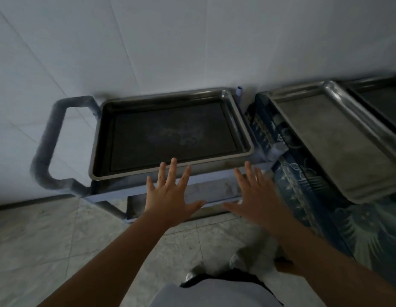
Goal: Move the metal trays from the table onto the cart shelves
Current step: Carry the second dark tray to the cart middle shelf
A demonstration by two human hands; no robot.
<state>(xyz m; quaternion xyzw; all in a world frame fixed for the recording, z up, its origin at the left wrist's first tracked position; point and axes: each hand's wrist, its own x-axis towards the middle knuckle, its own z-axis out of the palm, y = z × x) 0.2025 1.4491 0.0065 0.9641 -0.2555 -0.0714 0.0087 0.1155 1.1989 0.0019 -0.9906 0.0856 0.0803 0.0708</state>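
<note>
- A blue-grey cart [66, 151] stands against a white wall [148, 41], its tubular handle on the left and a lower shelf [214, 189] showing beneath the top one.
- To the right of the cart is the worktop [303, 173], covered in a dark blue patterned cloth; its corner sits just beside the cart's right posts.
- The floor [48, 235] is pale tile; a white shoe [254, 260] shows below the arms, blurred.
- One metal tray [170, 134] lies flat on the cart's top shelf, filling most of it, its inside dark.
- A second tray [338, 142] lies on the worktop, its near corner overhanging the cloth edge; a third tray [378, 100] lies behind it, touching or nearly so, partly cut off by the frame.
- The left hand [170, 191] is spread flat, palm down, fingers apart, holding nothing; its fingertips lie over or just short of the near rim of the cart tray, and contact cannot be told.
- The right hand [256, 196] is likewise spread and empty, motion-blurred, hanging in front of the cart's right corner, between the cart tray and the worktop trays, apart from both.
</note>
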